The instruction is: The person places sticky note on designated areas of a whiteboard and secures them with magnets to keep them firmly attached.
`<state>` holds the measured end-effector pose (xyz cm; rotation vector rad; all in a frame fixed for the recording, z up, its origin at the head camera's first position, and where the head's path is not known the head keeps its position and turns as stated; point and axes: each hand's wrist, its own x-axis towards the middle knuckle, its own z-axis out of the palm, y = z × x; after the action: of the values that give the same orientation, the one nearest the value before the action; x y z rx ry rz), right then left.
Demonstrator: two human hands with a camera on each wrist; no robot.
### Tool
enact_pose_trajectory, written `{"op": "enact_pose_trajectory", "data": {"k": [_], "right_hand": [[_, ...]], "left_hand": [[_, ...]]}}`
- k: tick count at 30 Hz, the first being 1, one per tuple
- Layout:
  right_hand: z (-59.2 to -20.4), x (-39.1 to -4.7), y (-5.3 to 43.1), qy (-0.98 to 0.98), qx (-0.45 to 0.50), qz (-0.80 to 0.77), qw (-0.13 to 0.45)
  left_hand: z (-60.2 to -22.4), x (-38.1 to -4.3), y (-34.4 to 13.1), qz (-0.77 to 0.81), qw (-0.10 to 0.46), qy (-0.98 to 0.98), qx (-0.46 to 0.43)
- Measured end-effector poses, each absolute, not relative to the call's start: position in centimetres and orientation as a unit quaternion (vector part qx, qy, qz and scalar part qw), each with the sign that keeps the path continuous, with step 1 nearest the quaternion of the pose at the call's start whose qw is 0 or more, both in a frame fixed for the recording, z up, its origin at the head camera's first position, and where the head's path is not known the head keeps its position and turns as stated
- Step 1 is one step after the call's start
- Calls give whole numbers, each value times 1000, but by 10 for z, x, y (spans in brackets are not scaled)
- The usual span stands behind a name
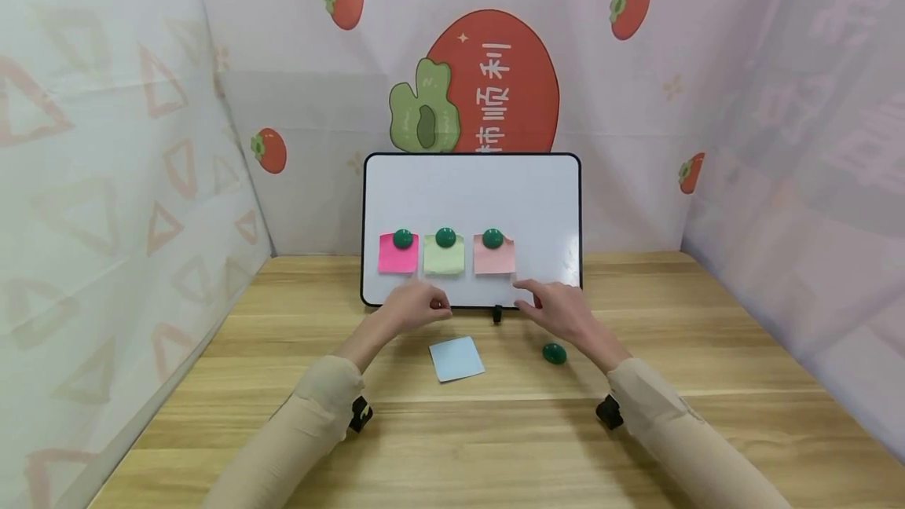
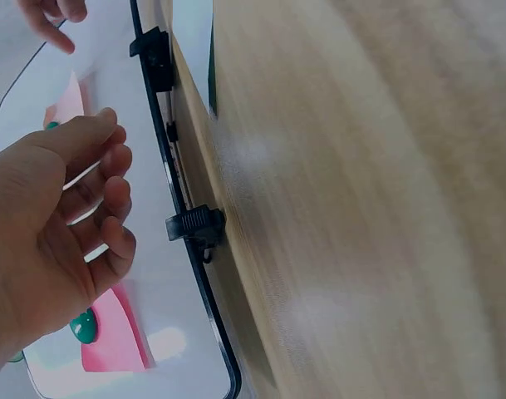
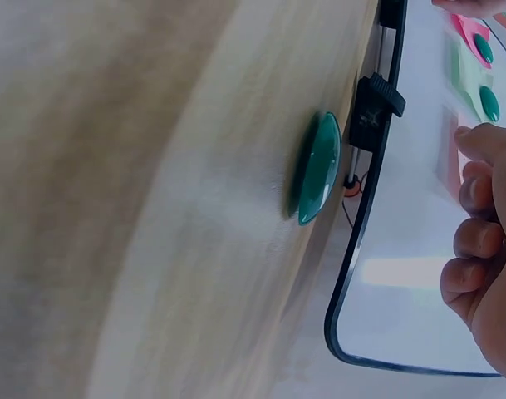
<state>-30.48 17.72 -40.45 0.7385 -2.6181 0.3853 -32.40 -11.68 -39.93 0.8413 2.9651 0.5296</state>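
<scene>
My left hand (image 1: 415, 306) hovers before the lower edge of a whiteboard (image 1: 467, 187), fingers loosely curled around nothing. In the left wrist view, gaps show between the fingers of that left hand (image 2: 49, 216). Near the board's lower right, my right hand (image 1: 560, 308) is also without anything, its fingers bent. On the board hang a bright pink sticky note (image 1: 397, 261), a pale green note (image 1: 444, 261) and a light pink note (image 1: 495, 261), each under a green magnet (image 1: 492, 238). A light blue sticky note (image 1: 456, 360) lies on the table between my forearms. Beneath my right wrist lies a loose green magnet (image 3: 321, 170).
The whiteboard leans upright at the back of the wooden table (image 1: 481, 446). Black clips (image 2: 196, 224) grip its lower edge. Printed cloth (image 1: 304, 203) hangs behind and along both sides. A black wrist device (image 1: 610, 412) sits under my right sleeve.
</scene>
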Motion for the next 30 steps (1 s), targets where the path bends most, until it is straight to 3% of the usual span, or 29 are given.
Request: {"op": "enact_pose_trajectory", "data": {"k": [7, 17, 30], "right_hand": [[-409, -293, 187, -945, 265, 146, 122], [-409, -283, 194, -941, 279, 151, 117], [-412, -274, 208, -954, 254, 154, 24]], "left_hand": [[-401, -303, -120, 161, 61, 954, 246], [-408, -288, -127, 168, 66, 958, 222], [-405, -274, -131, 183, 129, 950, 217]]}}
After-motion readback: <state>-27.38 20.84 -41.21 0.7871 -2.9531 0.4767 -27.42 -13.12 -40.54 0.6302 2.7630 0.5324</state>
